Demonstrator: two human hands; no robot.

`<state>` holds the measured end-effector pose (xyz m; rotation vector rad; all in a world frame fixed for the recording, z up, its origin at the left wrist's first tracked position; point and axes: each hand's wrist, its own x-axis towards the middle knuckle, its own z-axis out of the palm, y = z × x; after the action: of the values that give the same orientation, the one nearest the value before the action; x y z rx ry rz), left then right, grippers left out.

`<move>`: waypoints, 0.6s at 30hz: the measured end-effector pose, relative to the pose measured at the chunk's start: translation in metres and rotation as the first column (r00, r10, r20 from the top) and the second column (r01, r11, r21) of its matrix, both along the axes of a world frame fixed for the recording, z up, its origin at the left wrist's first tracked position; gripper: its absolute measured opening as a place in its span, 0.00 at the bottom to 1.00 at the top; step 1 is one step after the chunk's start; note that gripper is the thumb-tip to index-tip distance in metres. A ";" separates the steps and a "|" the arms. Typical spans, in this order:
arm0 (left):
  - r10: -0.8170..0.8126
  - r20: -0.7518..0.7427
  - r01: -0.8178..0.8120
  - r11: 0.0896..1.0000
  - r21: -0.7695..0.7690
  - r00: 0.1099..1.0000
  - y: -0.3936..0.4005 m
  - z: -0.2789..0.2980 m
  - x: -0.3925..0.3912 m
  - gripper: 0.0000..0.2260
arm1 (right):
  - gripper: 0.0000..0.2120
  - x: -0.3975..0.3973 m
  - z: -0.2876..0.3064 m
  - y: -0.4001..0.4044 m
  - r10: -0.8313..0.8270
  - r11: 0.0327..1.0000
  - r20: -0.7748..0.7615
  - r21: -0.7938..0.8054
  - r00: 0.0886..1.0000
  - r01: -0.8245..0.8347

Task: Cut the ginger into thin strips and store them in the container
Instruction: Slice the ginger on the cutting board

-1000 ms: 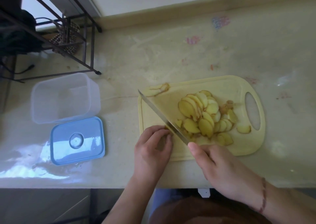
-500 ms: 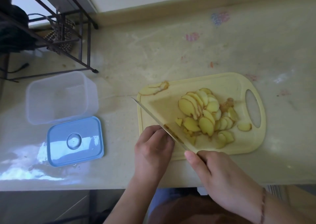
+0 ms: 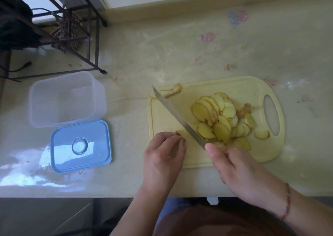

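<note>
The right hand [image 3: 241,169] gripped the handle of a knife [image 3: 178,116], the forefinger laid along the top at the heel of the blade. The handle itself was hidden under the hand. The blade ran diagonally up and to the left across the cutting board [image 3: 239,87], its tip near the board's far left corner.

The left hand [image 3: 164,154] sat just left of the blade at the board's near edge, fingers curled down over a small piece of ginger [image 3: 180,133], pinning it against the board. Only the piece's brown-skinned end showed past the fingertips. Whether the blade touched this piece could not be told.

To the right of the blade lay a heap of ginger slices [image 3: 218,116], overlapping, pale yellow with brown rims. One slice [image 3: 262,134] lay apart beside the board's handle opening. A scrap of peel [image 3: 173,90] rested at the far left corner of the board.

The board lay on a pale, stained table [image 3: 180,46]. Well to the left stood an open clear container [image 3: 66,98] with nothing visible inside, and its blue lid [image 3: 81,146] lay flat just in front of it. A dark metal rack [image 3: 72,35] stood at the far left of the table.
</note>
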<state>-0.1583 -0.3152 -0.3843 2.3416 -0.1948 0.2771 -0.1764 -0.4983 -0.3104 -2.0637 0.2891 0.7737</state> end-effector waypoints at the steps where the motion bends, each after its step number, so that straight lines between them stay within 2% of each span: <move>1: 0.002 0.001 -0.002 1.000 0.000 1.000 0.000 0.000 0.000 0.03 | 0.30 -0.003 0.002 0.002 0.011 1.000 0.010 -0.008 1.000 -0.010; 9: 0.009 -0.039 -0.008 1.000 0.021 0.999 0.002 0.002 0.002 0.07 | 0.30 -0.015 0.007 0.010 0.054 0.998 0.064 -0.043 0.996 -0.052; 14: 0.014 -0.041 -0.013 1.000 0.012 0.999 0.001 0.002 0.002 0.03 | 0.31 -0.011 -0.002 0.016 0.056 0.998 0.026 -0.040 0.998 -0.055; 18: 0.008 -0.046 -0.007 1.000 0.011 0.999 0.001 0.002 0.002 0.02 | 0.29 0.005 -0.012 0.025 0.052 0.999 0.052 -0.011 0.997 -0.052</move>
<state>-0.1559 -0.3141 -0.3819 2.3571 -0.1654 0.2266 -0.1710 -0.4736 -0.3224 -2.1039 0.2108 0.7499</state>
